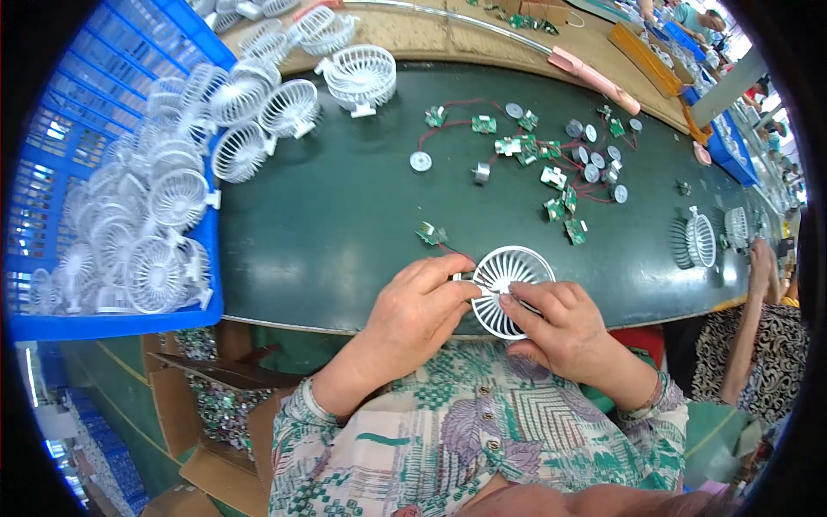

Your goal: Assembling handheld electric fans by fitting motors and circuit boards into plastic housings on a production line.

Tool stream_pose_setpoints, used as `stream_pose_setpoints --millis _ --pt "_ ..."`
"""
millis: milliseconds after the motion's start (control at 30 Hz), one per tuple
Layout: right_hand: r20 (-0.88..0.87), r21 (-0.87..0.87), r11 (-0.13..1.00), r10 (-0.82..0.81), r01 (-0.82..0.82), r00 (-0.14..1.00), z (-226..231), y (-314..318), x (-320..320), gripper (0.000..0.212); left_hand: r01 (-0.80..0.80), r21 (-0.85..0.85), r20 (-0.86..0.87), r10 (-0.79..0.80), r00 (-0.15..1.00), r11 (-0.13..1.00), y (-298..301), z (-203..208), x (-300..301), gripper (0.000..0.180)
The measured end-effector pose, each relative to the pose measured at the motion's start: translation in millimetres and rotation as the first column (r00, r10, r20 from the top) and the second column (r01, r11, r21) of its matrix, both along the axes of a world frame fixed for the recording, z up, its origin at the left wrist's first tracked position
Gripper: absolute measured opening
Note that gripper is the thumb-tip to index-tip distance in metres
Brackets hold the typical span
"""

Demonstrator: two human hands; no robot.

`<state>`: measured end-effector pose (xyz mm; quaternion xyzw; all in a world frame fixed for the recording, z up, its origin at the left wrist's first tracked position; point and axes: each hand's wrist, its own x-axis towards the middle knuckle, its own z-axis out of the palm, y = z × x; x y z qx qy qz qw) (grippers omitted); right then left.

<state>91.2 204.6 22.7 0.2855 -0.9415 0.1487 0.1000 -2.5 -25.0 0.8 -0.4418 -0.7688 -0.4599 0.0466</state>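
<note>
In front of my body, at the table's near edge, I hold a round white plastic fan guard [523,259] with its open side facing up. My left hand [419,297] is closed on the guard's left side, thumb and finger at its small stub. My right hand [564,329] grips the right rim, with its fingertips reaching inside to the middle. Whatever lies under those fingertips is hidden. Just beyond my left hand lies a small green circuit board [432,233], and its red wire runs to the guard.
Motors with wired circuit boards [527,148] are scattered across the green table [345,215]. Left, a blue crate [112,326] overflows with white guards [159,267]. Two more guards [700,240] stand at right, near a co-worker's arm [752,302]. A pink-ended rod [594,79] lies along the back.
</note>
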Motion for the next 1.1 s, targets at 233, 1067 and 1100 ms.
stream_pose_setpoints --millis 233,1067,1100 --pt "-0.144 -0.109 0.994 -0.019 0.003 0.989 -25.3 4.2 2.3 0.063 -0.324 0.03 -0.4 0.308 0.863 0.946 -33.7 43.6 -55.3 0.024" --pt "-0.452 -0.136 0.588 -0.753 0.797 0.478 -17.0 134.8 24.7 0.037 -0.376 -0.303 -0.413 0.234 0.88 0.876 -19.0 5.0 -12.3 0.019" --pt "-0.43 -0.159 0.629 -0.738 0.761 0.521 -9.1 128.4 16.7 0.037 -0.354 -0.283 -0.387 0.232 0.892 0.891 -17.0 2.3 -7.5 0.02"
